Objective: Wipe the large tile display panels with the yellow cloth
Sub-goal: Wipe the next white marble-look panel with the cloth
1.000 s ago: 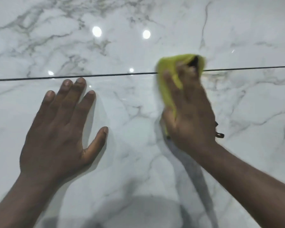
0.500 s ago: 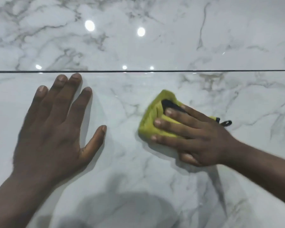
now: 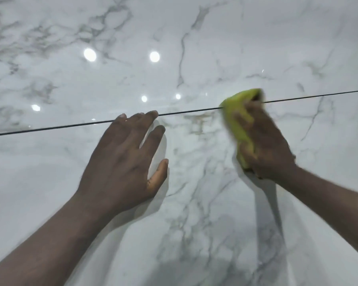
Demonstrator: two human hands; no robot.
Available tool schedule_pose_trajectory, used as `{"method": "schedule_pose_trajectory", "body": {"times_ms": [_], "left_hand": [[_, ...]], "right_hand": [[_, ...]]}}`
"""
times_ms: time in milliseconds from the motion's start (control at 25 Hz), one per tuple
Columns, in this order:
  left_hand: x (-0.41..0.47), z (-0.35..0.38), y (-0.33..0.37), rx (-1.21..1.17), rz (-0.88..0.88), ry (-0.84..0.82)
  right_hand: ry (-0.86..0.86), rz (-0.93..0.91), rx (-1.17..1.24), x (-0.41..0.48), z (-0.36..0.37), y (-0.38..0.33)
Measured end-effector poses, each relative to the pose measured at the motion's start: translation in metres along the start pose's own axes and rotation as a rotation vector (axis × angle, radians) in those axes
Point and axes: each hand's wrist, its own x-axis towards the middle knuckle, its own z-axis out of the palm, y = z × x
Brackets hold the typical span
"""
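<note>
Since half a second ago my right hand (image 3: 269, 145) has swept up and to the right with the crumpled yellow cloth (image 3: 239, 112). It was down on the glossy white, grey-veined lower tile panel (image 3: 194, 223) with its fingers pointing left. Now it sits at the thin dark joint line (image 3: 50, 129) with the fingers pointing up.

The yellow cloth lies across that joint line, its top edge on the matching upper tile panel (image 3: 215, 38) and the rest on the lower one. It shows along the thumb side of my hand and above my fingertips. My right hand presses it against the tiles, but both are smeared with motion. I cannot tell whether my fingers are curled round the cloth or laid flat on it.

My left hand (image 3: 122, 159) is released and holds nothing. Its palm is flat on the lower tile panel, fingers straight and slightly spread, thumb out to the right. Its longest fingertips now reach the joint line, where earlier they stopped just short. It is well apart from the cloth, to its left. The joint line now slants, rising to the right, where it ran level before.

Round bright light reflections (image 3: 90, 54) dot the upper tile panel. Soft grey shadows (image 3: 265, 203) of my forearms fall on the lower tile panel.
</note>
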Motion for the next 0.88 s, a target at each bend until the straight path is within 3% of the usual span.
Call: {"method": "schedule_pose_trajectory", "body": {"times_ms": [40, 80, 120, 240, 280, 320, 360, 440, 480, 520, 560, 640, 680, 720, 760, 840, 880], "left_hand": [[0.01, 0.01, 0.013, -0.006, -0.019, 0.013], [0.02, 0.019, 0.028, -0.012, -0.043, 0.033], [0.026, 0.029, 0.045, -0.021, -0.06, 0.054], [0.024, 0.06, 0.092, -0.03, -0.073, 0.038], [0.02, 0.066, 0.099, 0.006, -0.066, 0.018], [0.017, 0.072, 0.103, 0.05, -0.059, 0.008], [0.016, 0.077, 0.105, 0.082, -0.06, 0.015], [0.016, 0.079, 0.106, 0.116, -0.069, 0.045], [0.017, 0.08, 0.106, 0.115, -0.066, 0.058], [0.018, 0.081, 0.106, 0.105, -0.067, 0.067], [0.018, 0.082, 0.105, 0.095, -0.07, 0.073], [0.017, 0.083, 0.105, 0.086, -0.075, 0.07], [0.016, 0.085, 0.105, 0.087, -0.069, 0.061], [0.015, 0.087, 0.104, 0.087, -0.061, 0.048], [0.015, 0.089, 0.102, 0.078, -0.055, 0.035], [0.018, 0.091, 0.1, 0.012, -0.089, 0.027], [0.023, 0.094, 0.104, -0.037, -0.128, 0.034]], "right_hand": [[0.123, 0.388, 0.093, -0.003, 0.005, 0.003], [0.169, 0.601, 0.118, -0.007, 0.008, -0.001], [0.148, 0.545, 0.076, -0.015, 0.009, -0.003], [-0.157, -0.533, -0.065, -0.057, -0.007, 0.041], [-0.209, -0.69, -0.118, -0.062, -0.015, 0.071], [-0.198, -0.636, -0.15, -0.064, -0.019, 0.096], [-0.137, -0.406, -0.127, -0.064, -0.019, 0.116], [0.061, 0.276, 0.047, -0.061, -0.018, 0.127], [0.123, 0.481, 0.102, -0.058, -0.016, 0.123], [0.143, 0.476, 0.097, -0.053, -0.014, 0.117], [0.12, 0.249, 0.056, -0.05, -0.012, 0.114], [-0.046, -0.523, -0.025, -0.055, -0.016, 0.125], [-0.103, -0.736, -0.081, -0.052, -0.023, 0.146], [-0.102, -0.733, -0.096, -0.049, -0.028, 0.162], [-0.046, -0.526, -0.097, -0.05, -0.028, 0.173], [0.152, 0.247, 0.056, -0.055, -0.024, 0.173], [0.217, 0.507, 0.079, -0.059, -0.021, 0.165]]}}
